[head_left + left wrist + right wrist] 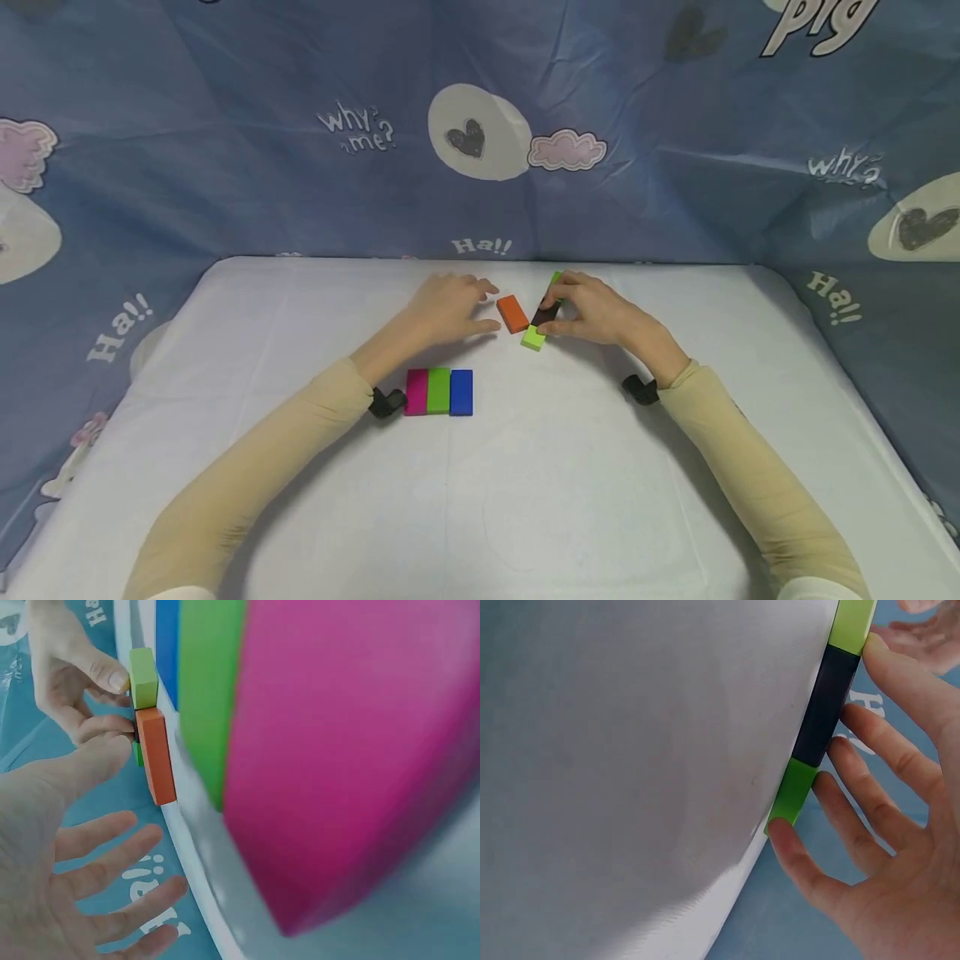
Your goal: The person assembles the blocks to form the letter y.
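My left hand [448, 310] is held with fingers apart, just left of an orange block [513, 314], and a gap shows between them in the head view. My right hand [596, 310] touches a slanted row of blocks with its thumb and fingertips. That row has a lime block [533, 338] at the near end, a black block [826, 705] in the middle and a green block [793, 791] at the far end. The orange block's near corner lies close to the row. In the right wrist view the little fingertip lies on the green block.
Magenta [417, 392], green [438, 392] and blue [461, 392] blocks stand side by side beside my left wrist. A white cloth covers the table [570, 492]. Behind the table's far edge hangs a blue printed curtain [300, 192].
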`<move>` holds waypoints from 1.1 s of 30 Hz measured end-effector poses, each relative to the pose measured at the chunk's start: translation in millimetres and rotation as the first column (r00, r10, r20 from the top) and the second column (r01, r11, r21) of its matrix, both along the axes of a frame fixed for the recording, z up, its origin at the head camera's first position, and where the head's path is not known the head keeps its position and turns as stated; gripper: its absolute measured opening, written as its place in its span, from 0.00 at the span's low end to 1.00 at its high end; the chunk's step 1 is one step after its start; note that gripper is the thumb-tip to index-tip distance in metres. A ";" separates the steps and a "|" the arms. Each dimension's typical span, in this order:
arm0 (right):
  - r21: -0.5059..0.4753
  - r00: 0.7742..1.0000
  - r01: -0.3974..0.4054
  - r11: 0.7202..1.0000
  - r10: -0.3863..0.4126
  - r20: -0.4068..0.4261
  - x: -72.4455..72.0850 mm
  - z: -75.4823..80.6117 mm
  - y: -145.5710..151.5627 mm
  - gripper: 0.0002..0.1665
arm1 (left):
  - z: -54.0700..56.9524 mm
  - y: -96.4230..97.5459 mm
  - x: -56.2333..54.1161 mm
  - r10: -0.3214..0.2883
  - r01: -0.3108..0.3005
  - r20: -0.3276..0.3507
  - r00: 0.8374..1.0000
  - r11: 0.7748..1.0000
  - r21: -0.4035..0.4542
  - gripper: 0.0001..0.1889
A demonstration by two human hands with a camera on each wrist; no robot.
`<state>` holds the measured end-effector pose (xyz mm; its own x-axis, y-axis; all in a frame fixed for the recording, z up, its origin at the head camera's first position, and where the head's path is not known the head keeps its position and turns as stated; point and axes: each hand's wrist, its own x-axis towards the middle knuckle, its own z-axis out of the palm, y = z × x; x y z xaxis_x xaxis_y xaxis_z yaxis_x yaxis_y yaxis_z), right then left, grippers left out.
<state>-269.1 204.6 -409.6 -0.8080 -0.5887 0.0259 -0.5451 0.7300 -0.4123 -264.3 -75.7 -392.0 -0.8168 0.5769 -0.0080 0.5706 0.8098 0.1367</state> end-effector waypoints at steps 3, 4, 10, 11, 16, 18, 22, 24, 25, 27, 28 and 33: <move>-0.011 1.000 -0.004 1.000 0.004 -0.004 1.0 0.6 0.4 0.24 | -2.7 -7.6 6.7 -0.006 0.006 0.012 1.000 1.000 0.009 0.31; -0.014 1.000 -0.004 1.000 0.004 -0.005 1.6 1.0 0.5 0.24 | -3.4 -9.7 9.2 -0.008 0.008 0.015 1.000 1.000 0.012 0.30; -0.012 1.000 0.007 1.000 -0.007 -0.009 2.7 1.8 1.4 0.24 | -2.7 -20.0 26.9 -0.044 0.044 0.014 0.999 0.999 0.027 0.27; -0.011 1.000 0.008 1.000 -0.008 -0.007 2.8 1.9 1.4 0.24 | -2.7 -21.7 30.3 -0.051 0.051 0.010 0.999 0.998 0.026 0.26; -0.017 1.000 0.012 1.000 -0.011 0.002 2.8 2.0 1.2 0.24 | -6.8 -31.7 49.6 -0.062 0.063 -0.018 0.998 0.997 0.041 0.24; -0.020 1.000 0.011 1.000 -0.011 0.006 2.7 1.9 0.8 0.24 | -10.4 -36.5 57.6 -0.056 0.058 -0.027 0.998 0.997 0.060 0.24; -0.017 1.000 0.013 1.000 -0.013 0.012 2.3 1.8 1.5 0.24 | -15.9 -44.4 73.2 -0.054 0.059 -0.047 0.997 0.993 0.100 0.23; -0.015 1.000 0.016 1.000 -0.016 0.015 2.6 2.2 2.2 0.24 | -17.0 -46.4 79.7 -0.058 0.063 -0.046 0.997 0.993 0.099 0.23; -0.015 1.000 0.017 1.000 -0.016 0.016 2.9 2.5 2.5 0.24 | -17.1 -46.9 82.6 -0.059 0.063 -0.041 0.997 0.993 0.096 0.24; -0.016 1.000 0.017 1.000 -0.017 0.016 3.5 2.7 2.7 0.24 | -17.4 -47.7 86.8 -0.058 0.060 -0.030 0.998 0.994 0.089 0.25; -0.018 1.000 0.015 1.000 -0.015 0.015 3.6 2.7 2.4 0.24 | -17.4 -48.1 88.9 -0.055 0.057 -0.025 0.998 0.995 0.084 0.26; -0.021 1.000 0.003 1.000 -0.003 0.008 3.7 1.6 0.6 0.24 | -18.6 -50.4 98.2 -0.039 0.040 -0.017 0.999 0.997 0.061 0.30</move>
<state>-265.4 205.2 -408.0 -0.8099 -0.5858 0.0320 -0.5397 0.7226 -0.4319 -166.1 -126.1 -410.6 -0.7929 0.6079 0.0412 0.6047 0.7769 0.1755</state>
